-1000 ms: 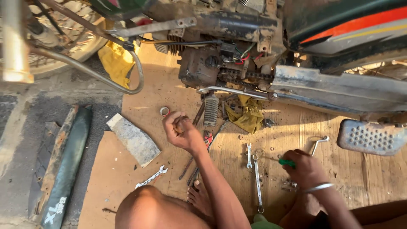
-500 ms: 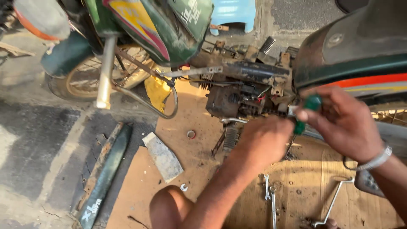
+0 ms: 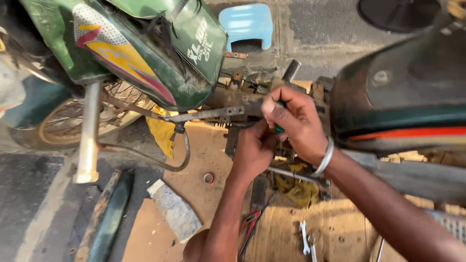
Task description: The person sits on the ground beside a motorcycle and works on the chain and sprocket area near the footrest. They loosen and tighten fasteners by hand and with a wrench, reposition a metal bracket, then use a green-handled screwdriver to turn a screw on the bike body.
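The green-handled screwdriver [image 3: 279,127] sits in my right hand [image 3: 298,123], fingers clenched around it, at the motorcycle engine [image 3: 252,99] under the green tank [image 3: 145,48]. My left hand [image 3: 255,150] presses in just below; whether it grips anything I cannot tell. Below lie a yellow rag [image 3: 298,187], red pliers [image 3: 248,223] and wrenches [image 3: 306,240] on cardboard [image 3: 204,155].
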